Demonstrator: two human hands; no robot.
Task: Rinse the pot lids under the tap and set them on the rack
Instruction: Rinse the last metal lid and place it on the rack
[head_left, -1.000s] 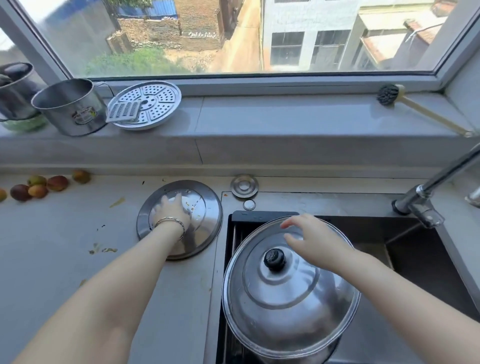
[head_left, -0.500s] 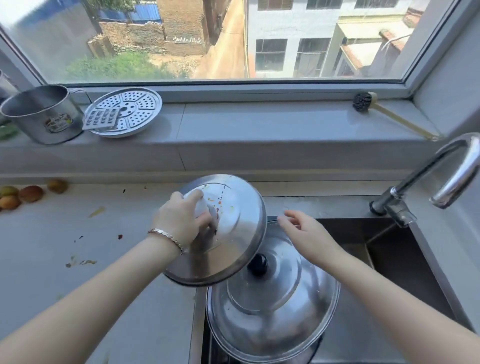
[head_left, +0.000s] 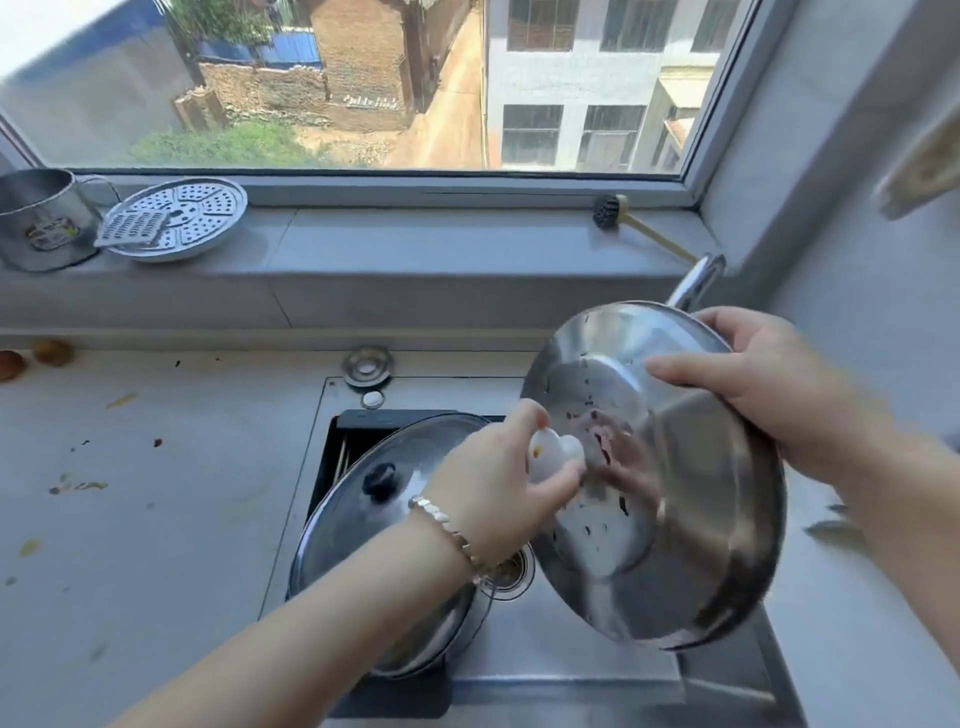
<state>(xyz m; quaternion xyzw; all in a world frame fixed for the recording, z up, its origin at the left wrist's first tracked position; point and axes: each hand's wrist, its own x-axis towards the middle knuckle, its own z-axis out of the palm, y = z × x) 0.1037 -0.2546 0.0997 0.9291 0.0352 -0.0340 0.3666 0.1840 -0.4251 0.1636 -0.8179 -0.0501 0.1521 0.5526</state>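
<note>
our left hand (head_left: 496, 486), at the centre of the frame, curls its fingers round the white knob (head_left: 553, 452) of a round shiny steel pot lid (head_left: 691, 519). its bare forearm runs in from the lower left. our right hand (head_left: 769, 384), at the right, grips that lid's upper rim, thumb stretched across its face.

No legible text, number or brand can be read. The steel mug (head_left: 36, 218) on the window ledge (head_left: 415, 244) carries a printed label (head_left: 49, 232); its characters are too blurred to read.
</note>
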